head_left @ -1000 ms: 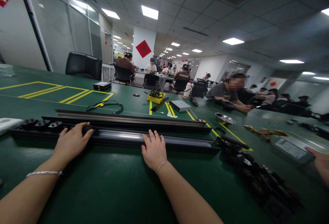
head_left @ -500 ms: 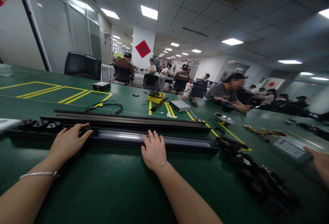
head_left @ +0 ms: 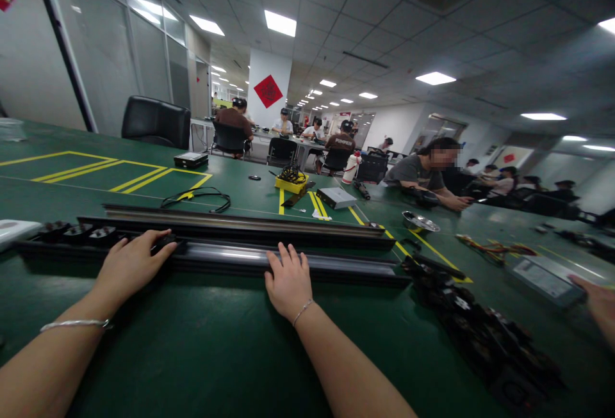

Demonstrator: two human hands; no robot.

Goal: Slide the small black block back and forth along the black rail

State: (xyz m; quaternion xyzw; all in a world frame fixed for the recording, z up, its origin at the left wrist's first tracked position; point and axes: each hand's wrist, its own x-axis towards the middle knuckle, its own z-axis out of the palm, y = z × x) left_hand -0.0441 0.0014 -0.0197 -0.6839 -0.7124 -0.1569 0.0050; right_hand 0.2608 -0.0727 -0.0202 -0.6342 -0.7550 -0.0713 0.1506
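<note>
A long black channel (head_left: 336, 267) with a shiny grey inner face lies across the green table in front of me. My left hand (head_left: 132, 261) grips a small black block (head_left: 166, 242) in the channel's left part, thumb and forefinger on either side of it; the palm hides some of it. Further left in the same channel sit several black blocks (head_left: 100, 233) with pale marks on top. My right hand (head_left: 288, 280) rests with spread fingers on the channel's near edge around its middle. Just behind, a second long black rail (head_left: 269, 227) lies roughly parallel.
Many black blocks (head_left: 480, 328) are heaped at right, beside a grey metal box (head_left: 548, 277) touched by another person's hand (head_left: 598, 303). Farther back are a metal bowl (head_left: 419, 221), a yellow tray of cables (head_left: 291, 181), a silver box (head_left: 335, 198) and a black cable (head_left: 202, 197).
Both hands keep their places on the channel and the block. The whole view has shifted very slightly.
</note>
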